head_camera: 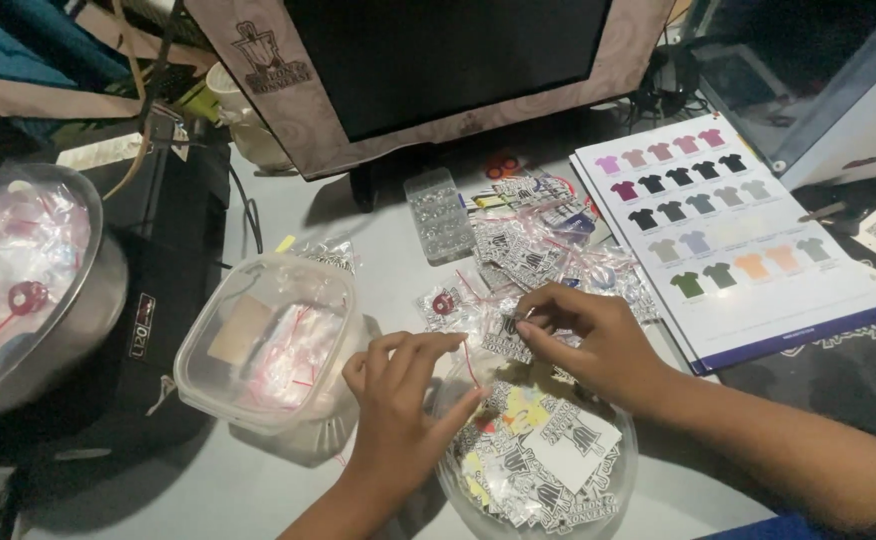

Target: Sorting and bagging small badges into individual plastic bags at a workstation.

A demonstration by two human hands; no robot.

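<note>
My left hand [400,400] and my right hand [583,335] meet over a round clear bowl [613,478] full of black-and-white printed stickers. Together they pinch a small clear zip bag [493,335] with a red seal line and a sticker at its mouth. The left fingers hold the bag's near edge, the right fingertips grip its top. Just beyond lies a loose pile of filled small bags [543,250] on the grey table.
A clear plastic tub [268,340] with small bags sits to the left, a steel bowl [78,300] of bags at far left. A shirt colour chart [738,225] lies at right. A monitor [438,60], a clear compartment box [440,212] and a white mug [243,125] stand behind.
</note>
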